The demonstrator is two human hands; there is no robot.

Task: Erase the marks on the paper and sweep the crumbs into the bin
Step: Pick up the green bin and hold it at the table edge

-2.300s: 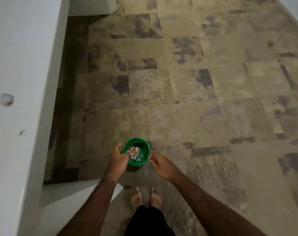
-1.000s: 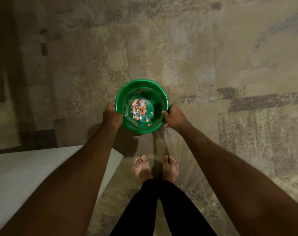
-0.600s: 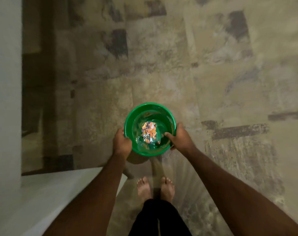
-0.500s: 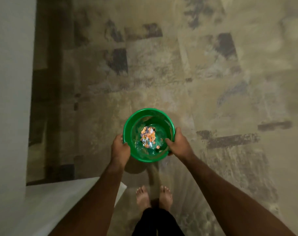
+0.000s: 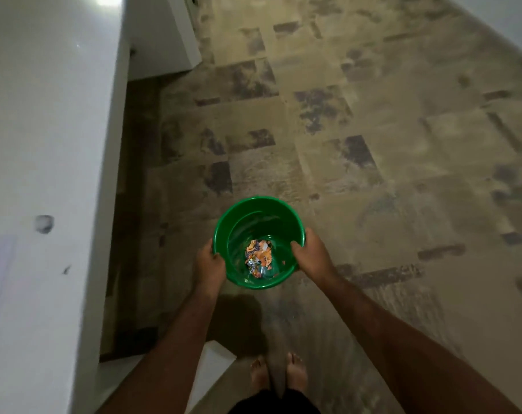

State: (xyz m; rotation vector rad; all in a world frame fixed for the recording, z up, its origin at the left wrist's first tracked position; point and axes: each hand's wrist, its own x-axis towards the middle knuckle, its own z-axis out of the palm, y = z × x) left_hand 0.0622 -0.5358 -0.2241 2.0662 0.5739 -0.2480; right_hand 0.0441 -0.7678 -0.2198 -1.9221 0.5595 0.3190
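Two hands, left hand (image 5: 211,265) and right hand (image 5: 311,254), now clasp the lifted round green plastic bin (image 5: 258,216), ready for the tabletop (image 5: 44,138) crumbs.

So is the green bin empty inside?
No, the green bin has a small pile of colourful scraps lying on its bottom.

A dim home room, it seems: a patchwork-patterned beige carpet (image 5: 358,150) covers the floor, bare feet (image 5: 279,376) stand on it, and a white bench (image 5: 44,144) runs along the carpet's left side.
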